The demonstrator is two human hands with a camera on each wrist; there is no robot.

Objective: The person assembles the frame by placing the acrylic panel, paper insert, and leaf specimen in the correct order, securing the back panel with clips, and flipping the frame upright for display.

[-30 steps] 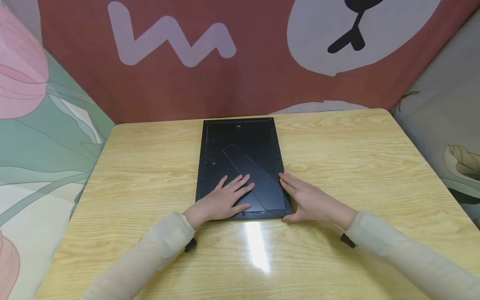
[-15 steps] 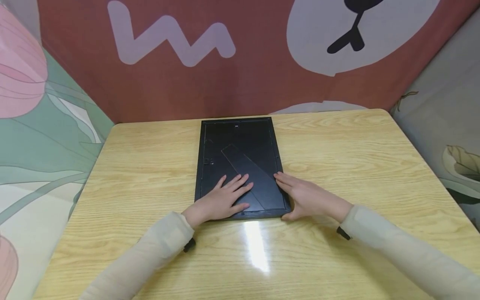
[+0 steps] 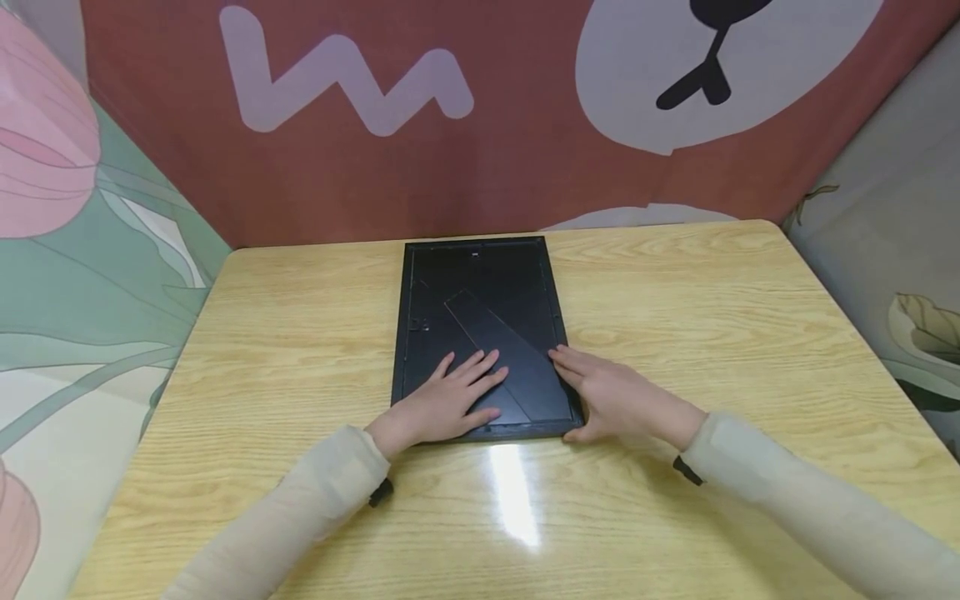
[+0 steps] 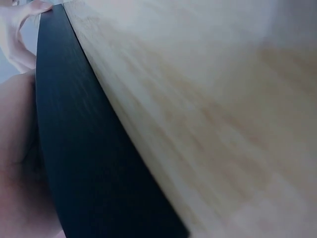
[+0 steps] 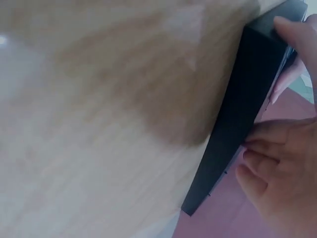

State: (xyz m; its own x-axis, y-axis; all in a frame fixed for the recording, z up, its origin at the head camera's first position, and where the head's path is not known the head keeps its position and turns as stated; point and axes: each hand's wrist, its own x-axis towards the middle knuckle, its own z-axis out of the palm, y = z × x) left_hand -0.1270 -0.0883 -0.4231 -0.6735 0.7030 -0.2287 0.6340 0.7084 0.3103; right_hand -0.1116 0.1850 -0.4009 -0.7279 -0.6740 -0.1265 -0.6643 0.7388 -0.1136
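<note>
The head view shows a red backdrop (image 3: 525,183) rising behind a wood-grain table (image 3: 300,333). On the table, at its far middle, a black picture frame (image 3: 483,275) lies flat, back up, its far end reaching the far table edge.

The work looks well advanced: the frame is laid down and its backing appears seated within the border. What seems left is settling and letting go, since 2 hands are on it. The frame is not face up, and whether the border fasteners are bent down is too small to tell.

The easel stand (image 3: 525,367) lies diagonally, folded against the backing.

The left hand (image 3: 442,404), fingers spread, rests flat on the near-left part and grasps nothing. The right hand (image 3: 618,400) grips the near-right corner, thumb against the near edge and fingers bent over the right border.

Smallest are 2 metal hangers, at the far border (image 3: 475,253) and left border (image 3: 418,324).
</note>
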